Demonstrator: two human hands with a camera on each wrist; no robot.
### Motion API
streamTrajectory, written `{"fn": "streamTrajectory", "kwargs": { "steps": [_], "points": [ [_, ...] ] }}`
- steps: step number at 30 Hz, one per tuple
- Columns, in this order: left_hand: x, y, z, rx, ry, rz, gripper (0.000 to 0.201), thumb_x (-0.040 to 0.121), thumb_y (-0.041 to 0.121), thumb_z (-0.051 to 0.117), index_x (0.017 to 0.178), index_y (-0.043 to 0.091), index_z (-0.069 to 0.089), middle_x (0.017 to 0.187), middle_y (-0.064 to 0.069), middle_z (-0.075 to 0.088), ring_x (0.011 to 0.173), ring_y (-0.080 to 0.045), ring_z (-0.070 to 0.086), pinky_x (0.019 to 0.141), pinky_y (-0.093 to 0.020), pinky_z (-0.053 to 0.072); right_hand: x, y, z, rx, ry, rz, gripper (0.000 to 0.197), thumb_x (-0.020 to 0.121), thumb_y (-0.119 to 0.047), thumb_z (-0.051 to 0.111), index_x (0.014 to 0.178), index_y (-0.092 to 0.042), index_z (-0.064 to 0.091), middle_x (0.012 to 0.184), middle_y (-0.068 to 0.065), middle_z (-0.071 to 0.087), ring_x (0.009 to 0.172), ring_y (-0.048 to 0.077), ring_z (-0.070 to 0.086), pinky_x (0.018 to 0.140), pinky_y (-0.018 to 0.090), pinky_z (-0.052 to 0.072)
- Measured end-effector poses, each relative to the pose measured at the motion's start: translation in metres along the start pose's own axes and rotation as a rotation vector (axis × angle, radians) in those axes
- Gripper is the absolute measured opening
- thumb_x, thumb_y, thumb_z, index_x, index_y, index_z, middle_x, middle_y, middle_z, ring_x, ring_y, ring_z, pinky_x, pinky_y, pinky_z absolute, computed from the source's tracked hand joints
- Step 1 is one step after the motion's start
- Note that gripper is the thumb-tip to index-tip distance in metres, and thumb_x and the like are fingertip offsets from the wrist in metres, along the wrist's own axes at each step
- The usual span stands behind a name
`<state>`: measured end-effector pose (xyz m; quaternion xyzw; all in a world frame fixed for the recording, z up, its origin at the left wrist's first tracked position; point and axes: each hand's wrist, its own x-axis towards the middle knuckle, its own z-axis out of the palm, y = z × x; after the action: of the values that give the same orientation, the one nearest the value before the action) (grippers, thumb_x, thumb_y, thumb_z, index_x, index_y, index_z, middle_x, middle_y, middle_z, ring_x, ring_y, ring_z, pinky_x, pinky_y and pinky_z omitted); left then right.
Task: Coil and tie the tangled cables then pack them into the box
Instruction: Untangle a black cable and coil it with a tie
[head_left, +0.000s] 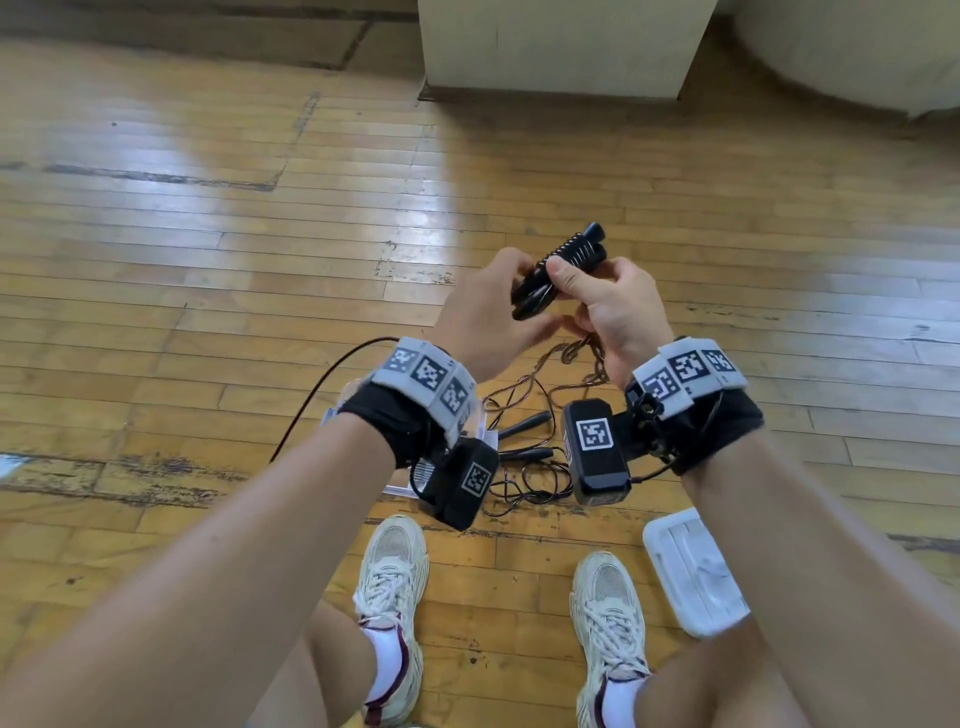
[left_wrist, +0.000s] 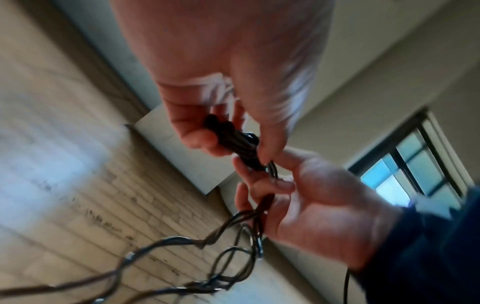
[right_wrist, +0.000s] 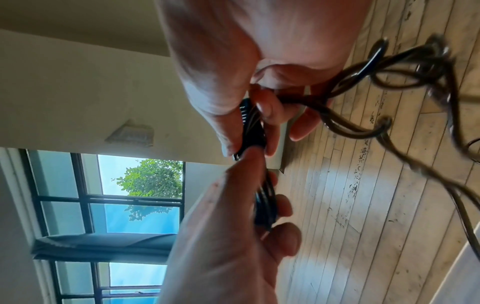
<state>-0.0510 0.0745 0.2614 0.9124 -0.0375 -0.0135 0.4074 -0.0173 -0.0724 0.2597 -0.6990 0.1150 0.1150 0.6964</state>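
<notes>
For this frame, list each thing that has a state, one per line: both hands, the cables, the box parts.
left hand: grips the coiled black cable
right hand: pinches the same coil
coiled black cable: bundled, held above the floor
cable tangle: loose on the floor, uncoiled
white lid: lying on the floor, off the box

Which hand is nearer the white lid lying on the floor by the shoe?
Right. The white lid lies below the right forearm, beside the right shoe; the right hand is raised above that side, while the left hand is further across, both gripping the black cable bundle.
</notes>
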Motion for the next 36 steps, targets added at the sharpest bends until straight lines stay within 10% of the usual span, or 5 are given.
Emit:
{"fn": "streamTrajectory", "kwargs": {
  "steps": [5,11,18,28,36],
  "points": [
    [-0.005,-0.003,0.013,0.342,0.107,0.118,0.03,0.101,0.036,0.051,0.117,0.01,0.047,0.104,-0.005,0.061,0.079,-0.024,0.059,0.065,-0.033,0.046,-0.002,0.001,0.008,-0.016,0.032,0.0,0.041,0.087,-0.033,0.077,0.112,-0.009,0.056,0.108,0.01,0.071,0.069,0.007,0.061,0.062,0.025,0.053],
    [0.0,-0.005,0.006,0.265,0.158,0.025,0.031,0.107,0.034,0.037,0.109,0.007,0.052,0.089,-0.002,0.055,0.074,-0.022,0.049,0.064,-0.03,0.033,-0.004,-0.004,0.01,0.088,-0.14,0.047,0.03,0.102,-0.021,0.057,0.123,-0.005,0.043,0.097,0.01,0.069,0.051,0.005,0.043,0.055,0.022,0.047],
    [0.008,-0.009,0.001,-0.142,0.197,-0.134,0.035,0.107,0.027,0.036,0.076,0.017,0.05,0.071,-0.002,0.054,0.064,-0.026,0.053,0.06,-0.039,0.043,-0.004,-0.006,0.003,0.183,-0.358,0.185,0.031,0.104,-0.019,0.05,0.129,-0.001,0.052,0.074,-0.002,0.06,0.057,0.005,0.045,0.061,0.021,0.039],
    [0.0,0.006,-0.011,-0.98,-0.117,-0.418,0.036,0.107,0.03,0.034,0.095,0.005,0.057,0.064,-0.005,0.049,0.042,-0.009,0.031,0.036,-0.019,0.022,-0.005,-0.007,-0.003,0.208,-0.349,0.025,0.037,0.085,-0.023,0.07,0.115,-0.005,0.06,0.084,0.003,0.067,0.066,0.009,0.052,0.062,0.021,0.043],
    [0.002,0.004,-0.004,-0.462,0.012,-0.279,0.019,0.103,0.018,0.046,0.113,0.006,0.057,0.097,-0.013,0.07,0.063,-0.02,0.066,0.054,-0.031,0.051,-0.004,-0.002,-0.002,-0.006,-0.097,-0.084,0.03,0.083,-0.023,0.079,0.103,-0.007,0.062,0.079,0.001,0.068,0.057,0.007,0.057,0.058,0.023,0.047]
  ]
}}
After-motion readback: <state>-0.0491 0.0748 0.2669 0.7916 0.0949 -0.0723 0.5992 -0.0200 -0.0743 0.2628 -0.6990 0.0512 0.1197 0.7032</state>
